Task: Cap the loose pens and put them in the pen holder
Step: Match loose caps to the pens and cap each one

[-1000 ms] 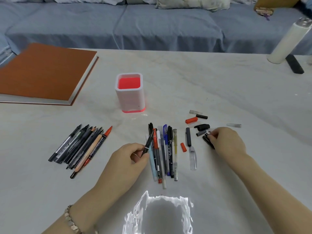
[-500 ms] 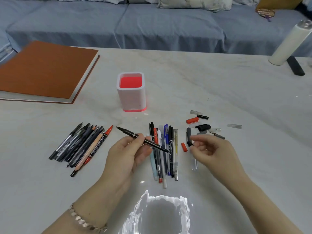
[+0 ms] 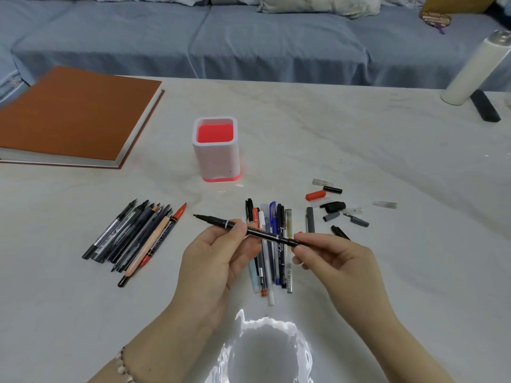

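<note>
My left hand point(image 3: 218, 255) grips a thin black pen point(image 3: 260, 233) near its middle, held level above the table with the bare tip pointing left. My right hand point(image 3: 329, 258) pinches the pen's right end; a small black cap seems to sit there between the fingertips. Beneath the hands lies a row of several pens point(image 3: 272, 252). A second bunch of uncapped pens point(image 3: 132, 239) lies at the left. Loose caps point(image 3: 336, 207) are scattered to the right. The white pen holder point(image 3: 217, 158) with a red inside stands behind them, nothing in it.
A large brown-covered book point(image 3: 74, 117) lies at the back left. A white cylinder bottle point(image 3: 475, 67) and a black flat object point(image 3: 485, 106) sit at the back right. A blue sofa runs behind the table. A bright glare patch point(image 3: 265, 352) marks the near edge.
My left hand lifted the black pen from the pile and turned it level. My right hand left the caps, came left with a cap and now meets the pen's right end.
</note>
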A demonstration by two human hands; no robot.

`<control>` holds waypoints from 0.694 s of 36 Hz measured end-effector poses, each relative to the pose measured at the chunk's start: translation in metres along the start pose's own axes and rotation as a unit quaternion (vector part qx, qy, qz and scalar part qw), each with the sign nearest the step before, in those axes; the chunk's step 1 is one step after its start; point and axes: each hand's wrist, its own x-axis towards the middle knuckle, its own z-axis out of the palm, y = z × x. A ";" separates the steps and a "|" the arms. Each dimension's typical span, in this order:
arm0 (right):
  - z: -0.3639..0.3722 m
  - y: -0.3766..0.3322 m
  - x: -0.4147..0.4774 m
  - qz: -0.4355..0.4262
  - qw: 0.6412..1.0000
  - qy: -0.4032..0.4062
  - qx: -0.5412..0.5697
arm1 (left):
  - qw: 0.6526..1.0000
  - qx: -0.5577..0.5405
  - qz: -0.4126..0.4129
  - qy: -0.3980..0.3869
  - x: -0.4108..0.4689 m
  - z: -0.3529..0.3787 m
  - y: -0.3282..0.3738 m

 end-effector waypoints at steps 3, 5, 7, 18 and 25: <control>0.002 0.000 -0.001 -0.003 1.000 -0.007 -0.003 | 1.000 0.006 0.017 -0.001 -0.004 0.002 -0.002; 0.002 0.002 -0.002 -0.018 1.000 -0.004 -0.026 | 0.999 0.020 0.041 -0.005 -0.007 0.002 -0.002; 0.001 0.003 -0.004 -0.041 0.997 -0.001 -0.062 | 0.997 0.039 0.063 -0.010 -0.010 0.002 -0.003; -0.003 0.011 -0.007 -0.077 0.987 -0.017 -0.143 | 0.993 0.063 0.096 -0.017 -0.016 0.004 -0.009; -0.007 0.010 -0.004 -0.023 0.997 -0.059 -0.038 | 0.992 0.068 0.096 -0.033 -0.015 0.001 -0.009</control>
